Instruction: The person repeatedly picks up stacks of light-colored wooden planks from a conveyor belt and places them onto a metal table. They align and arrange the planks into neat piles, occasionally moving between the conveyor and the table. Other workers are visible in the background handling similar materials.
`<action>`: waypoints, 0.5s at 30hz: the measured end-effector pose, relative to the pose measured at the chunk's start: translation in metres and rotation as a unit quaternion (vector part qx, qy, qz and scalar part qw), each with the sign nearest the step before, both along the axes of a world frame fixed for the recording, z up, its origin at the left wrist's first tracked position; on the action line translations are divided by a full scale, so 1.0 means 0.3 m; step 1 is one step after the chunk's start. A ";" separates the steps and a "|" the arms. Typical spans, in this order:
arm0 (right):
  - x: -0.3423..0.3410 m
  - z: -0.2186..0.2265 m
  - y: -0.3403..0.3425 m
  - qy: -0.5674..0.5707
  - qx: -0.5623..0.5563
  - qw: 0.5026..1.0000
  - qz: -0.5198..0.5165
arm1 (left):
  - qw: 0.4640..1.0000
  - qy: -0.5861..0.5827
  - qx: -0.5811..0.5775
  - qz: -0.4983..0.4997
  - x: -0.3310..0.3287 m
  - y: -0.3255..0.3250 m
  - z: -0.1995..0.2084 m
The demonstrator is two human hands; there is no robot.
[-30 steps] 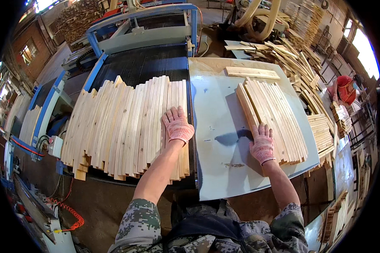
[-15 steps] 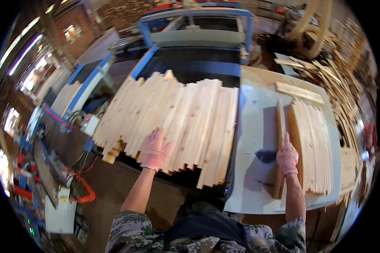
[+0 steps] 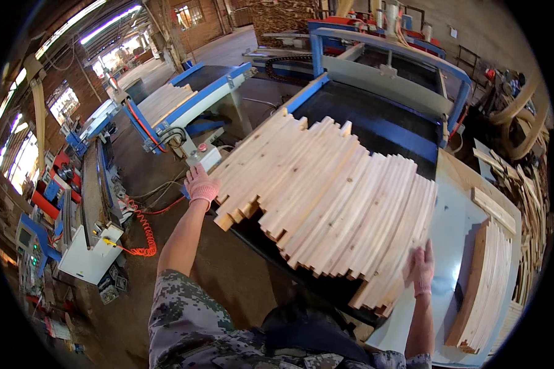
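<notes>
A wide row of pale wooden strips point(image 3: 332, 190) lies side by side on the black bed of a blue-framed machine, their ends uneven. My left hand point(image 3: 201, 184), in a pink knit glove, is at the row's left side, just in front of a small white control box point(image 3: 206, 156) with a red button. Its fingers are apart and hold nothing; whether they touch the box or the strips I cannot tell. Along the row's right edge, my gloved right hand point(image 3: 422, 269) has its fingers stretched out flat beside the outermost strip.
To the right, a pale sheet-topped table point(image 3: 412, 326) bears a smaller stack of strips point(image 3: 489, 286) and a loose crosswise piece point(image 3: 493, 209). Scrap wood point(image 3: 529, 215) is heaped beyond it. An orange coiled hose point(image 3: 144, 237) hangs at left near another machine point(image 3: 212, 92).
The view has swung left. My left hand has gone from the strips to beside the control box. My right hand has left the strip standing on the table for the row's right edge.
</notes>
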State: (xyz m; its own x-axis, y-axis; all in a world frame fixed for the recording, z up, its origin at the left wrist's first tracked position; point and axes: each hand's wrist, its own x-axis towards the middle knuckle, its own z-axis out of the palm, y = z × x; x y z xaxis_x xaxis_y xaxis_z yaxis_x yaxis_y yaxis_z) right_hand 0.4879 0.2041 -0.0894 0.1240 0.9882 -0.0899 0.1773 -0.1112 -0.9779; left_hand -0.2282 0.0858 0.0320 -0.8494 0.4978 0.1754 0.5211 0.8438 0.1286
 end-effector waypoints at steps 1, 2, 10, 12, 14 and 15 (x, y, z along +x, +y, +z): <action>-0.002 -0.017 -0.013 0.101 -0.004 0.995 -0.024 | 1.000 0.003 -0.013 0.015 -0.053 0.018 0.020; 0.014 -0.025 -0.028 0.092 -0.009 0.996 -0.014 | 1.000 0.015 0.004 0.003 -0.111 0.031 0.029; -0.021 0.025 -0.045 0.111 -0.014 0.994 -0.012 | 0.996 0.048 -0.033 -0.069 -0.315 0.103 0.017; -0.046 0.045 -0.056 0.147 -0.012 0.989 -0.006 | 0.992 0.062 -0.029 -0.109 -0.336 0.062 -0.008; -0.039 -0.005 0.019 0.148 0.005 0.989 -0.005 | 0.991 0.033 0.002 -0.127 -0.390 0.059 0.036; -0.050 -0.001 0.052 0.168 0.017 0.986 0.013 | 0.992 0.022 0.023 -0.124 -0.402 0.055 0.049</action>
